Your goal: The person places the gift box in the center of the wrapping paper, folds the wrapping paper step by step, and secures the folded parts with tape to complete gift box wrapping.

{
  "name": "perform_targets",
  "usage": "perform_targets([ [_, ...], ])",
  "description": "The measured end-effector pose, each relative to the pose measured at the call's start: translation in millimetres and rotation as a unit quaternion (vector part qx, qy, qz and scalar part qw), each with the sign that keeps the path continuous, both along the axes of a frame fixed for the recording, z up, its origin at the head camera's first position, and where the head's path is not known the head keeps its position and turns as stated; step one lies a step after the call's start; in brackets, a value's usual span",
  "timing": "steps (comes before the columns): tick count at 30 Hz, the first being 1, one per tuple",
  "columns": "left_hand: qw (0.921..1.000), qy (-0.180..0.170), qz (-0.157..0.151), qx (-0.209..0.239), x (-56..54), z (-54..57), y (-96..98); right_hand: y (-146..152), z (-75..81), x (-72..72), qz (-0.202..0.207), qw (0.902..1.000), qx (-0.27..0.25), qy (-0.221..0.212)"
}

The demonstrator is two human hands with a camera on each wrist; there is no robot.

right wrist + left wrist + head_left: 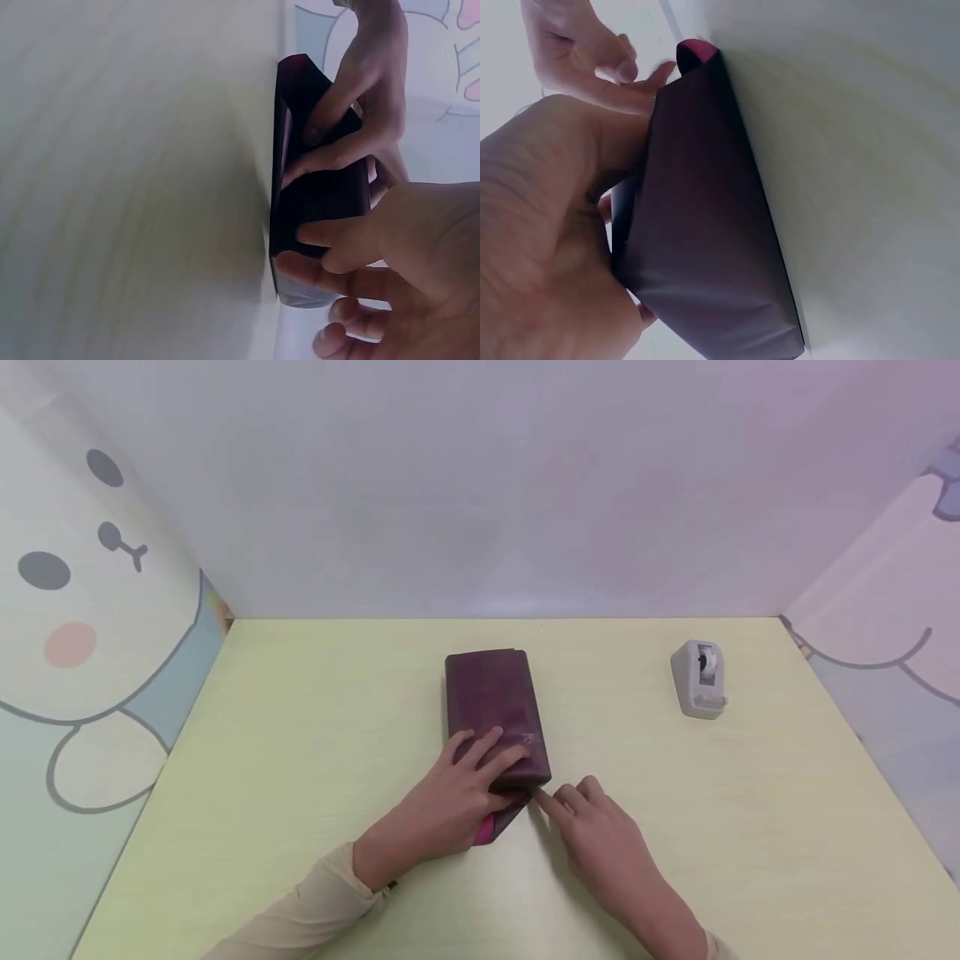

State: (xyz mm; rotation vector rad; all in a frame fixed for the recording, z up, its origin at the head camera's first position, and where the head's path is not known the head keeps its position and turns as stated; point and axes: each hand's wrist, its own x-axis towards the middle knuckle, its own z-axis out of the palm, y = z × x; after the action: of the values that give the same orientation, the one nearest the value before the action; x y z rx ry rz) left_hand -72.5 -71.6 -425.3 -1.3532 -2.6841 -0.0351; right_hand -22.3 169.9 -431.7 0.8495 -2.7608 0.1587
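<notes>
A box-shaped package (491, 693) in glossy dark purple wrapping paper lies on the table. From its near end sticks out a folded paper flap (512, 821) with a bright pink inner side. My left hand (450, 802) rests on the package's near part, fingers spread over the top and thumb against the near end. At the near right corner, the index fingertip of my right hand (603, 843) touches the paper by the flap. In the right wrist view, both hands meet at the dark end of the package (330, 195); the right hand's other fingers are loosely bent.
A grey tape dispenser (699, 681) with a roll stands at the right back of the pale yellow table (322, 693). A plain wall (480, 493) closes off the back. Panels with cartoon drawings (82, 568) flank both sides.
</notes>
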Motion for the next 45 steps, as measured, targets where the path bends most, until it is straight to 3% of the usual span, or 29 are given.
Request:
perform_targets([
  [7, 1.0, 0.002, -0.003, -0.004, -0.2, 1.3, 1.0, 1, 2.6, 2.2, -0.005, 0.9989, 0.039, -0.027],
  [25, 0.9999, 0.006, 0.006, 0.014, 0.7, 0.3, 0.1, 1, 8.3, 2.4, -0.014, 0.9984, 0.02, -0.051],
  [33, 0.9999, -0.002, 0.006, 0.016, 0.0, 0.1, 0.2, 1, -0.1, -0.1, -0.02, 0.998, 0.004, -0.06],
  [45, 0.9998, -0.004, 0.007, 0.017, 0.3, 0.0, 1.6, 2, -0.4, -2.0, -0.031, 0.9972, 0.002, -0.068],
])
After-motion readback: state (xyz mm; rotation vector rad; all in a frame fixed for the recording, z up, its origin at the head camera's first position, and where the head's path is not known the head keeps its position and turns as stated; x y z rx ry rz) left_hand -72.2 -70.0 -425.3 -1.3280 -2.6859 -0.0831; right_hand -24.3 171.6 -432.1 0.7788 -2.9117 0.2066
